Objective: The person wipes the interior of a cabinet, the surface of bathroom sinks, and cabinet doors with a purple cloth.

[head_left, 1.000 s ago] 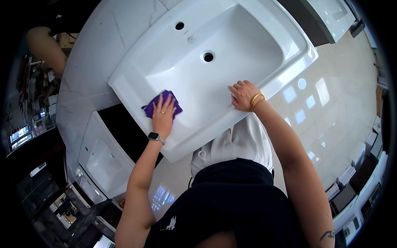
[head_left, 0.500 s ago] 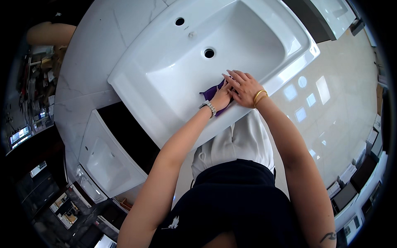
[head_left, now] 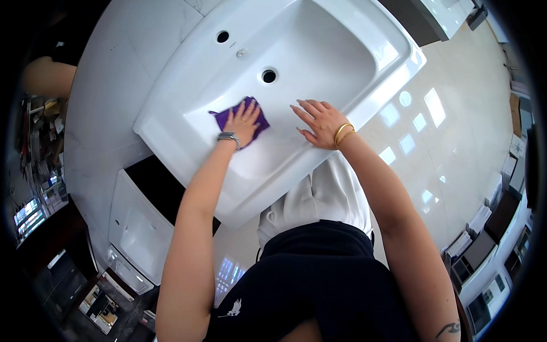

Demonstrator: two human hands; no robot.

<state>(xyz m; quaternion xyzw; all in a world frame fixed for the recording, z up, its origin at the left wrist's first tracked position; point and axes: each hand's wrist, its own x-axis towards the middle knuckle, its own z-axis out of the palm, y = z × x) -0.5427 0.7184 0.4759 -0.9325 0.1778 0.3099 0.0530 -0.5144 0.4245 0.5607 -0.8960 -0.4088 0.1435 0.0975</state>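
Observation:
A white ceramic sink (head_left: 336,68) fills the upper middle, with a faucet hole (head_left: 222,36) and a drain hole (head_left: 269,76). My left hand (head_left: 242,122) lies flat with fingers spread on a purple cloth (head_left: 223,118), pressing it against the left part of the basin. My right hand (head_left: 322,125), wearing gold bangles, is beside the front rim at the basin's right, fingers stretched apart and nothing visible in them; whether its fingertips touch the ceramic I cannot tell.
A marble-patterned panel (head_left: 108,91) borders the sink's left. A second sink (head_left: 137,228) sits lower left, a grey cabinet (head_left: 413,20) upper right. Glossy tiled floor (head_left: 461,142) lies right, with stacked panels (head_left: 487,228) beyond. Bare skin (head_left: 45,77) shows upper left, possibly a reflection.
Half a second ago both hands met at the front rim over the cloth; now my left hand has slid it leftward, away from my right hand. The view has shifted slightly.

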